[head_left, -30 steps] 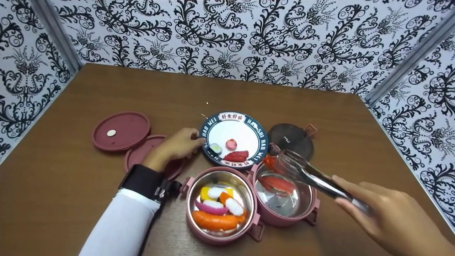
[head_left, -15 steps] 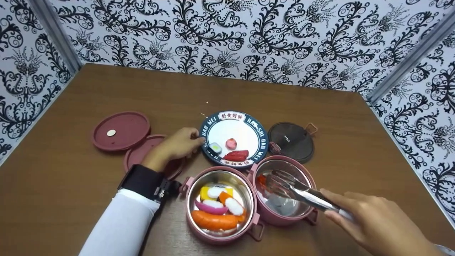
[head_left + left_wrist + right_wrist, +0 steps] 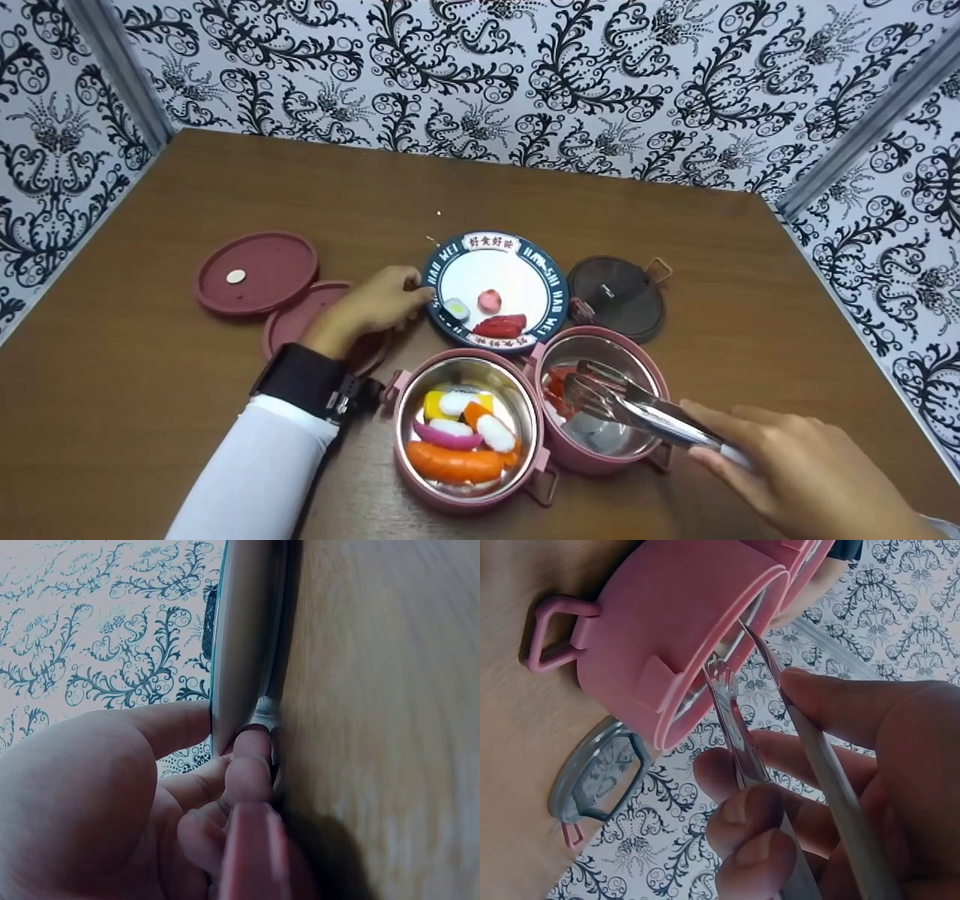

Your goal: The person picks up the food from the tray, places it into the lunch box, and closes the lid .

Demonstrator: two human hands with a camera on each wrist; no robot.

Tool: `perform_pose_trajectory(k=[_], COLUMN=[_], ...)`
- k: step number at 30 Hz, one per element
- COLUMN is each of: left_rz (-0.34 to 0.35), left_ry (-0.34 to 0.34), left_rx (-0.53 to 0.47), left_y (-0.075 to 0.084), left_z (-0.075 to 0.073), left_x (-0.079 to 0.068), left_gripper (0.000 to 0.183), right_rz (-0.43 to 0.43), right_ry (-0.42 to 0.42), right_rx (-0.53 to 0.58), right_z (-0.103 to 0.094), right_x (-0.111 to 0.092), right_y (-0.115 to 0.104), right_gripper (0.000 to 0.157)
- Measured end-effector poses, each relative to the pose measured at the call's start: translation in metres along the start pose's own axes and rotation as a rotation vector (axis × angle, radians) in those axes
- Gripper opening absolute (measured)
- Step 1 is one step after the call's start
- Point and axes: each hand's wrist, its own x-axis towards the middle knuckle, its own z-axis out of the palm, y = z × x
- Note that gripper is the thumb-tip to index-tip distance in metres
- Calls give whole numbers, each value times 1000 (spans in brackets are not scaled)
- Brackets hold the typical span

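Note:
My left hand (image 3: pixel 386 300) pinches the left rim of a round plate (image 3: pixel 559 300), thumb above and fingers under it in the left wrist view. On the plate lie a white-and-green sushi roll (image 3: pixel 455 309), a small pink round piece (image 3: pixel 489 301) and a red slice (image 3: pixel 501 325). My right hand (image 3: pixel 795 457) grips metal tongs (image 3: pixel 652 416), whose tips reach into the right pink container (image 3: pixel 574 450). Next to the tips, red-orange food pieces (image 3: pixel 556 386) lie inside, partly hidden by the tongs. The tongs' arms (image 3: pixel 731 716) stand apart in the right wrist view.
A second pink container (image 3: pixel 465 504) holds toy sushi and an orange sausage (image 3: pixel 454 463). Two dark pink lids (image 3: pixel 274 259) overlap at the left, one partly under my left arm. A dark lid (image 3: pixel 626 304) with a clasp lies right of the plate. Patterned walls (image 3: pixel 480 82) enclose the wooden table (image 3: pixel 337 187).
My right hand has lowered the tongs, with a red-orange piece at their tips, from over the right container's back rim into it. The piece is now down inside. My left hand has stayed at the plate.

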Motion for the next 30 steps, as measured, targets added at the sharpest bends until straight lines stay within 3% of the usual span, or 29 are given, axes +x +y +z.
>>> perform_pose_trajectory(k=[8, 23, 30], left_rz=[12, 15, 26], left_ry=[11, 14, 14], left_rx=[4, 4, -1], left_y=[-1, -2, -3], left_z=[1, 1, 1], left_x=[1, 1, 1], left_gripper=[23, 23, 23], right_rz=[11, 29, 16], right_ry=[8, -56, -29], right_rx=[-6, -14, -11], right_z=[-5, 3, 2], right_x=[0, 2, 1], right_y=[1, 1, 2], right_gripper=[45, 41, 42])
